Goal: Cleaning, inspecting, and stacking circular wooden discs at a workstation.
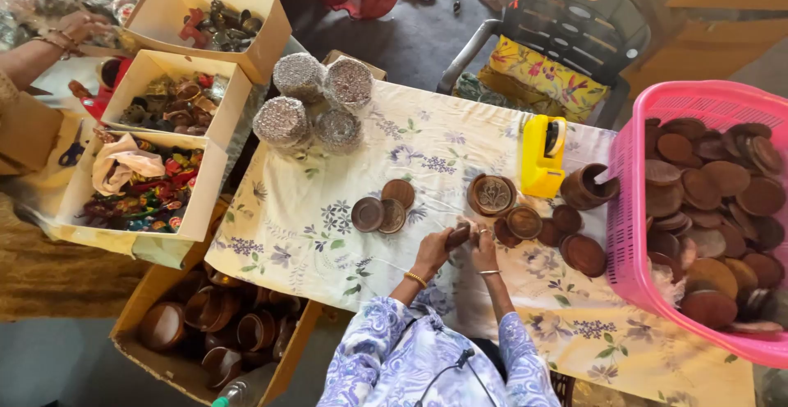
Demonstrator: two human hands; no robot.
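Note:
My left hand [432,251] and my right hand [485,248] meet over the floral tablecloth [312,210], both closed on one small brown wooden piece [458,235]. Just beyond my left hand lie three small wooden discs [383,207]. Beyond my right hand sit a carved round wooden lid [492,194] and several dark wooden lids [566,235]. A wooden cup [586,187] stands near the basket.
A pink basket [648,267] of wooden discs fills the right. A yellow tape dispenser [542,154] and silver glitter rolls [312,103] sit further back. Cardboard boxes [164,161] of painted items stand left, another person's hand [78,25] by them. A box of wooden bowls [213,325] sits below; a chair [566,38] behind.

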